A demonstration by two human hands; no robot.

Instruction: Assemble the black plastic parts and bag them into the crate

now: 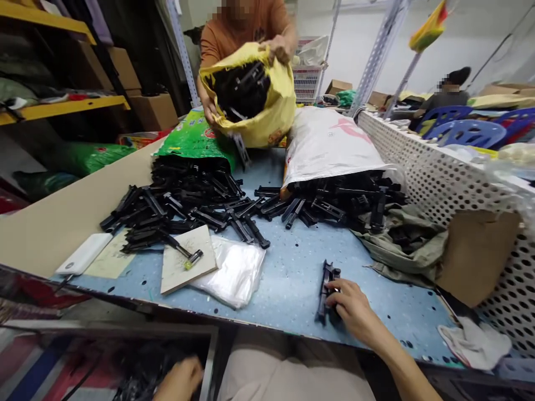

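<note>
My right hand (pixel 353 309) rests at the table's front edge, its fingers curled over long black plastic parts (pixel 325 292) that lie there side by side. My left hand (pixel 181 379) is low at the bottom left, above an open drawer (pixel 211 356) with dark, shiny items in it. Motion blurs its fingers, so whether it holds anything cannot be made out. A hammer (pixel 188 253) lies on a pale board (pixel 171 273) beside a stack of clear plastic bags (pixel 238 273).
A person in orange tips a yellow sack (pixel 284 106) of black parts over the table. Black parts spill from a green sack (pixel 194 136) and a white sack (pixel 330 145). A perforated metal panel (pixel 438 156) borders the right side; a white glove (pixel 476 340) lies near it.
</note>
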